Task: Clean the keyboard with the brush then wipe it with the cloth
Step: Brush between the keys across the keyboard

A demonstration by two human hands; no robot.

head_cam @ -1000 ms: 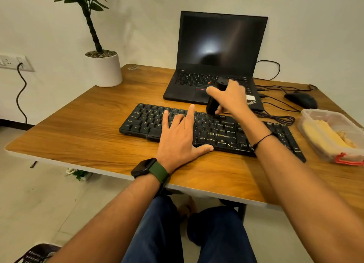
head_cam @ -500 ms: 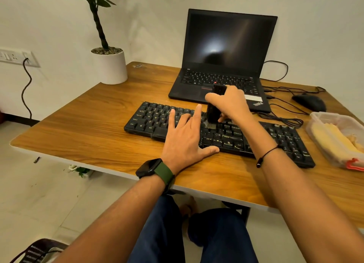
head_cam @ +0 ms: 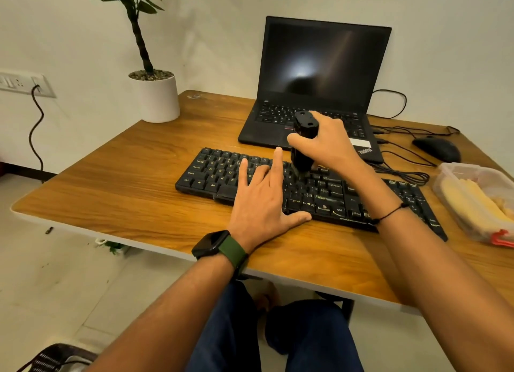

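A black keyboard (head_cam: 217,174) lies across the wooden desk (head_cam: 116,182) in front of me. My left hand (head_cam: 261,199) rests flat on its middle keys, fingers spread, thumb at the front edge. My right hand (head_cam: 328,143) grips a black brush (head_cam: 303,140) upright, its lower end on the upper key rows just right of my left fingers. A yellow cloth (head_cam: 470,204) lies in a clear plastic box (head_cam: 459,171) at the right edge of the desk.
An open black laptop (head_cam: 319,74) stands behind the keyboard. A black mouse (head_cam: 436,149) and loose cables (head_cam: 400,171) lie to its right. A white plant pot (head_cam: 158,99) sits at the back left corner. The desk's front edge is near my knees.
The brush has shifted slightly up toward the top key rows. My left hand stays planted on the keyboard. The camera view moved a little.
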